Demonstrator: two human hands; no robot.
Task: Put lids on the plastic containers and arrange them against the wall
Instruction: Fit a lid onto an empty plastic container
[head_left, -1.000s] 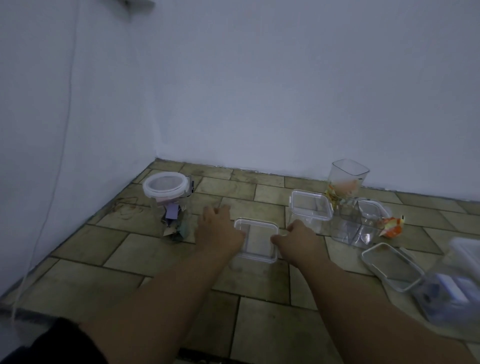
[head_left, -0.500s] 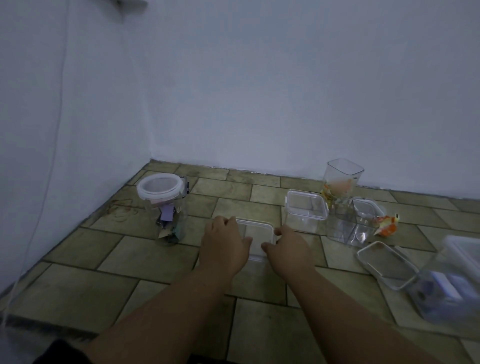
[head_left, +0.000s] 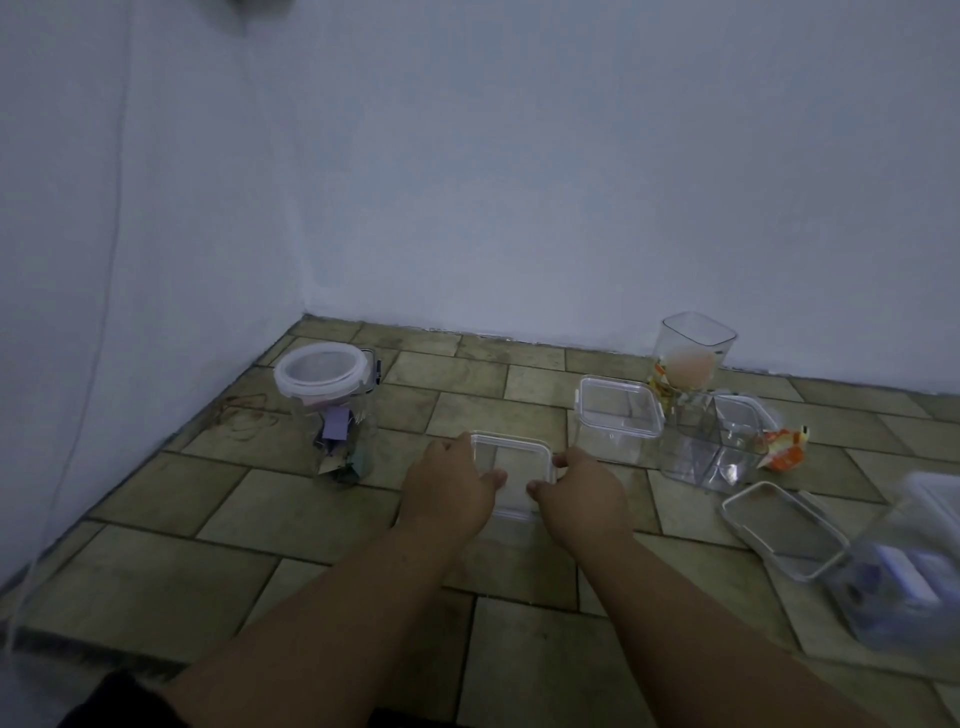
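Light, stiff, slippery clear box (head_left: 511, 475); best gripped at opposite rims, both hands (head_left: 451, 488) (head_left: 582, 491) curled round it.

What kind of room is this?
Probably a bare corner of a room in a home, though that is a guess. Plain pale walls meet a tiled floor, and clear plastic containers sit right on the tiles.

Both hands (head_left: 514, 493) on sq. container (head_left: 511, 470)

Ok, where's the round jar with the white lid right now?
The round jar stands on the tiled floor at the left of the head view, near the wall corner, left of both hands and apart from them.
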